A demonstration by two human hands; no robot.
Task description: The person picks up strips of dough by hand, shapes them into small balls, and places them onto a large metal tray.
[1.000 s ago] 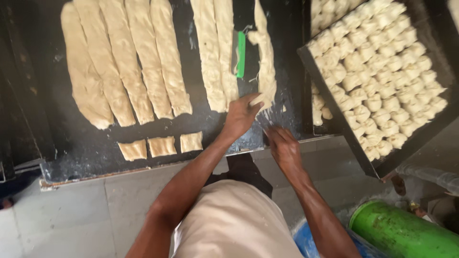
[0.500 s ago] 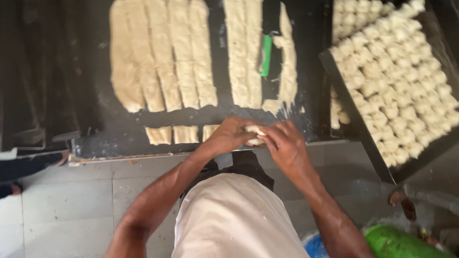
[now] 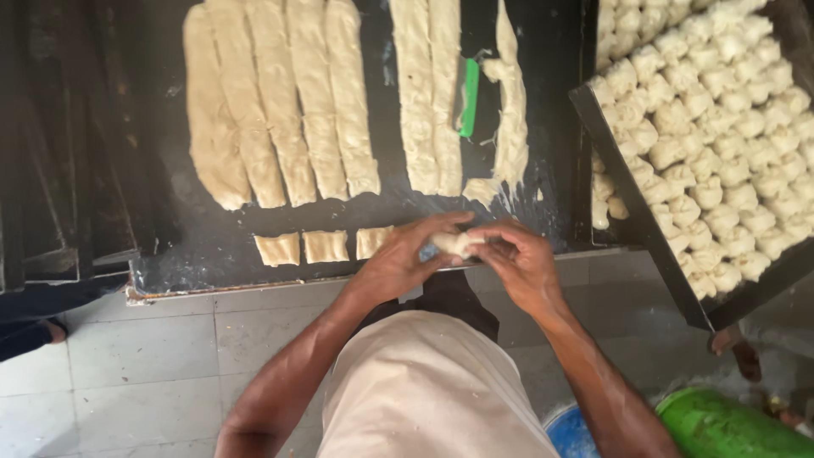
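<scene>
1. Dough, a small pale lump (image 3: 455, 244), sits pinched between both hands just over the near edge of the dark flat tabletop (image 3: 153, 127), right of that edge's middle.
2. Along the far left of the tabletop, four long pale dough strips (image 3: 280, 110) lie side by side, running from the far edge towards the near one.
3. Near the front edge, three small flat squarish cut pieces of dough (image 3: 325, 246) lie in a row, the rightmost just beside the left hand.
4. The left hand (image 3: 398, 263) comes up from the near side, its fingers (image 3: 437, 223) curled over the top and left of the lump, closed on it.
5. Two more long pale strips (image 3: 431, 93) lie past the hands, towards the far edge.
6. A green-handled scraper (image 3: 468, 97) lies just right of those two strips, and a thinner ragged strip of dough (image 3: 511, 119) runs along its right side.
7. The right hand (image 3: 521, 263) meets the left over the lump, its fingers (image 3: 496, 233) bent in and gripping the lump's right end.
8. At the right edge, a dark rectangular tray (image 3: 644, 229) stands tilted at an angle, packed with rows of small folded pale dough pieces (image 3: 721, 127).
9. Below the tabletop lie grey floor tiles (image 3: 144, 356), with a green rounded container (image 3: 721, 428) at the lower right.
</scene>
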